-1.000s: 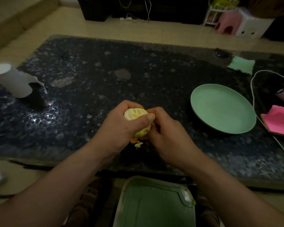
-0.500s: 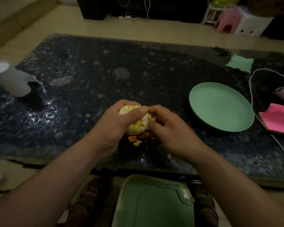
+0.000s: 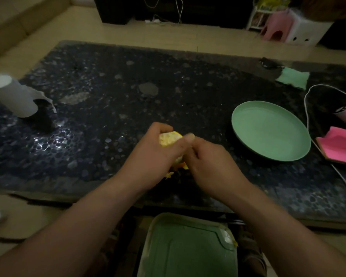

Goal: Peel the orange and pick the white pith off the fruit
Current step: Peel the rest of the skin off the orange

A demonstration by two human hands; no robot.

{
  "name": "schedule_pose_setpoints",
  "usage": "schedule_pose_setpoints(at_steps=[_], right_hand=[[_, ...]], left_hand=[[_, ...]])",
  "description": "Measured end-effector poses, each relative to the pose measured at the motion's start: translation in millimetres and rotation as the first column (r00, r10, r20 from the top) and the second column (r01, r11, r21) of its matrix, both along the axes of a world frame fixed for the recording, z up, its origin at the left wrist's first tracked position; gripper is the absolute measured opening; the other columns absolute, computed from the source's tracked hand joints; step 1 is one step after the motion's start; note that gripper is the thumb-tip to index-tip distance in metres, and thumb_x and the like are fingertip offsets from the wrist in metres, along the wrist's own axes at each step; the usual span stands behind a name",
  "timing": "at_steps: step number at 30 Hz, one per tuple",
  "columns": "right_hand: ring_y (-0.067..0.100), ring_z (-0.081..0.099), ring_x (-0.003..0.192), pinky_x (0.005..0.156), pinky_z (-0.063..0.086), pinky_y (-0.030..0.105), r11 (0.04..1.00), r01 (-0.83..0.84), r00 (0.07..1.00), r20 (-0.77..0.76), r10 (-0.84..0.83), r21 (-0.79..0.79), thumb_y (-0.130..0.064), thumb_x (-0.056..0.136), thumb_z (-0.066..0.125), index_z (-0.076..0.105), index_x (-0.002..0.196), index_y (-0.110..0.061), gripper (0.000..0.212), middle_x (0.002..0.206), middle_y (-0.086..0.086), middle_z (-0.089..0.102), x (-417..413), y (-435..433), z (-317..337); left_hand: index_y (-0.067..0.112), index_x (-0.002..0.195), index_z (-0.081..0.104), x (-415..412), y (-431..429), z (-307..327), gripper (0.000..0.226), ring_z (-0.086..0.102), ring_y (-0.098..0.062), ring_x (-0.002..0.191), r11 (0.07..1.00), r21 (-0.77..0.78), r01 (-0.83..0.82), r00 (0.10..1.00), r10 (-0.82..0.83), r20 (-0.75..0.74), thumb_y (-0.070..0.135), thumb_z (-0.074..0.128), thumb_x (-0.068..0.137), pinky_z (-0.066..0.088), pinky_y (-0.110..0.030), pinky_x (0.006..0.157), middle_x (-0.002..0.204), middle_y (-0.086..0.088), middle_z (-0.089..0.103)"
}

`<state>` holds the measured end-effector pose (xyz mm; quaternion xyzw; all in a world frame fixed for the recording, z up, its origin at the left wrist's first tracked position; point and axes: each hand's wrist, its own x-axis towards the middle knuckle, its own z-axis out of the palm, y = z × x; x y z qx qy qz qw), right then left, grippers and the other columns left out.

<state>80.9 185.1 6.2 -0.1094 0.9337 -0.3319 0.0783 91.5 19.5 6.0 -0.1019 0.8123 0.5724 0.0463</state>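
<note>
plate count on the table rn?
1. The green plate sits on the table, right of the right hand. The green tray below the near edge isn't on it. The table's right end is out of frame, so another could be hidden.

No text, label, brand, number or sign can be read on anything in this dim view.
</note>
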Motion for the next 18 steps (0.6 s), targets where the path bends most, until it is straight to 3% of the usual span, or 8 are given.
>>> schedule_pose_setpoints(at_steps=[3, 6, 8, 10, 14, 18], right_hand=[[0.012, 0.06, 0.065, 0.058, 0.043, 0.035, 0.998, -0.034, 0.999, -0.013, 0.034, -0.044, -0.042, 0.105, 0.045, 0.052, 0.078, -0.03, 0.031, 0.072, -0.008, 0.063, 0.1, 1.7, 1.6], [0.007, 0.057, 0.061, 0.052, 0.037, 0.023, 0.993, -0.058, 0.998, -0.013, 0.057, -0.106, -0.038, 0.103, 0.051, 0.05, 0.072, -0.03, 0.033, 0.067, -0.015, 0.062, -1.9, 3.0, 2.4], [0.001, 0.057, 0.058, 0.05, 0.037, 0.016, 0.984, -0.063, 0.996, 0.046, 0.071, -0.167, -0.031, 0.104, 0.054, 0.053, 0.072, -0.026, 0.033, 0.063, -0.025, 0.062, -2.8, 3.9, 4.6], [-0.001, 0.055, 0.054, 0.05, 0.037, 0.013, 0.968, -0.095, 0.985, 0.12, 0.125, -0.231, -0.025, 0.105, 0.055, 0.058, 0.074, -0.022, 0.032, 0.061, -0.021, 0.063, -3.7, 6.6, 9.5], [0.013, 0.056, 0.061, 0.056, 0.044, 0.024, 0.88, -0.133, 0.932, 0.245, 0.268, -0.457, -0.018, 0.108, 0.051, 0.061, 0.079, -0.018, 0.031, 0.068, 0.001, 0.063, -6.4, 14.2, 19.0], [0.016, 0.048, 0.055, 0.049, 0.037, 0.023, 0.705, 0.091, 0.857, 0.415, 0.304, -0.703, -0.015, 0.104, 0.046, 0.063, 0.076, -0.02, 0.033, 0.068, 0.007, 0.056, -11.9, 14.1, 18.8]], left_hand=[[0.036, 0.115, 0.064, -1.2, -0.2, 1.2, 0.047, 0.073, -0.01, 0.093, 1.0, 0.027, -0.011, 1.0, 0.012, -0.015, 0.062, 0.081, 0.079, 0.064, -0.036, 0.081, 0.106, 0.009, 0.072], [0.032, 0.109, 0.071, -5.5, -5.4, 1.6, 0.037, 0.074, -0.014, 0.09, 0.995, 0.091, -0.04, 0.999, 0.042, -0.018, 0.047, 0.086, 0.079, 0.065, -0.032, 0.074, 0.104, 0.004, 0.074], [0.029, 0.107, 0.073, -6.9, -8.5, 2.9, 0.031, 0.073, -0.012, 0.087, 0.991, 0.125, -0.041, 0.999, 0.041, -0.001, 0.039, 0.086, 0.081, 0.062, -0.028, 0.069, 0.103, 0.001, 0.074], [0.026, 0.104, 0.076, -8.7, -13.6, 3.8, 0.026, 0.072, -0.015, 0.086, 0.982, 0.185, -0.026, 0.999, 0.018, 0.044, 0.034, 0.087, 0.081, 0.06, -0.027, 0.067, 0.101, -0.002, 0.075], [0.018, 0.112, 0.075, -8.2, -25.9, 9.2, 0.035, 0.072, -0.024, 0.088, 0.911, 0.413, 0.009, 0.988, -0.073, 0.139, 0.033, 0.079, 0.08, 0.059, -0.036, 0.065, 0.103, -0.01, 0.076], [0.009, 0.127, 0.068, -7.7, -28.3, 17.2, 0.058, 0.076, -0.028, 0.089, 0.743, 0.654, -0.141, 0.964, -0.046, 0.261, 0.033, 0.083, 0.076, 0.062, -0.039, 0.061, 0.117, -0.019, 0.074]])
